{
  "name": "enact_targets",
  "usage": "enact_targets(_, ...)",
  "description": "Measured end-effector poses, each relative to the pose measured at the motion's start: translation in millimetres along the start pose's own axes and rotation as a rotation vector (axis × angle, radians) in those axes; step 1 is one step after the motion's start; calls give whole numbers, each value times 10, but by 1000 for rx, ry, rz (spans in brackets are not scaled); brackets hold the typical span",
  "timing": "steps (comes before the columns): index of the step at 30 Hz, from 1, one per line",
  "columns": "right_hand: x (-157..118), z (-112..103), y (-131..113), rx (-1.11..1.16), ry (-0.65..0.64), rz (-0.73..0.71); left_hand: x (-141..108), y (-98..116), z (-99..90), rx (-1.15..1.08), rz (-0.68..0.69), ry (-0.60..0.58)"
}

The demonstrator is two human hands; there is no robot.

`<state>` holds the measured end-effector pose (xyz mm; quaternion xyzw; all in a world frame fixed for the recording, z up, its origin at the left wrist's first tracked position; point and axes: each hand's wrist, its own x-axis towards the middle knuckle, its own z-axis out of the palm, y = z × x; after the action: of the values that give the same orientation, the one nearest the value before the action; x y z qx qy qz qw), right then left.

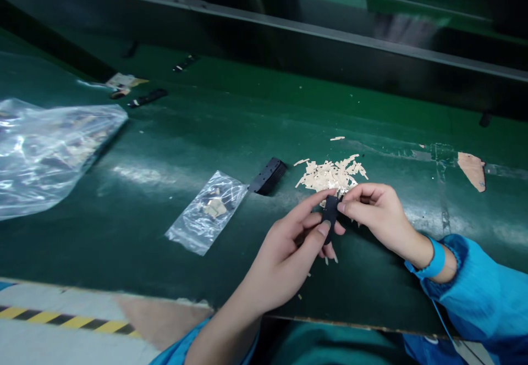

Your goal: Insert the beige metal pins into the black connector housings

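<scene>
Between the thumb and fingers of my left hand (295,249) is a small black plastic part (330,219), held tilted above the table. My right hand (373,211) is closed in a pinch at the upper right end of that part, its fingertips touching or nearly touching it. What the pinch holds, if anything, is too small to make out. Just beyond both hands lies a loose pile of small cream-coloured flat pieces (330,175). Left of the pile is a black block with small holes (269,176), beside a clear zip bag (206,214) with small pieces inside.
A large clear plastic bag (61,156) rests at the left of the green table (165,145). Black parts (147,98) lie near the back left. A torn brown scrap (472,171) is at the right. A dark ledge with a metal edge (264,18) runs along the back.
</scene>
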<state>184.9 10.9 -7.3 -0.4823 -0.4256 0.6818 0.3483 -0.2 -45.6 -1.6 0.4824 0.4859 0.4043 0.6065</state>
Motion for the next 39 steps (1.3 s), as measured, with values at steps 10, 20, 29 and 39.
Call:
enact_targets(10, -16, 27, -13, -6, 38, -10, -22, -30, 14, 112, 56, -3)
enact_targets(20, -9, -2, -10, -55, -25, -76, -10, -7, -19, -92, 21, -24)
enact_targets(29, -71, 1, -50, -105, -129, -153, 34, -9, -31, -288, -51, -36)
enact_targets(39, -59, -32, -27, -149, -223, -144, 65, -32, -70, -599, -135, -156)
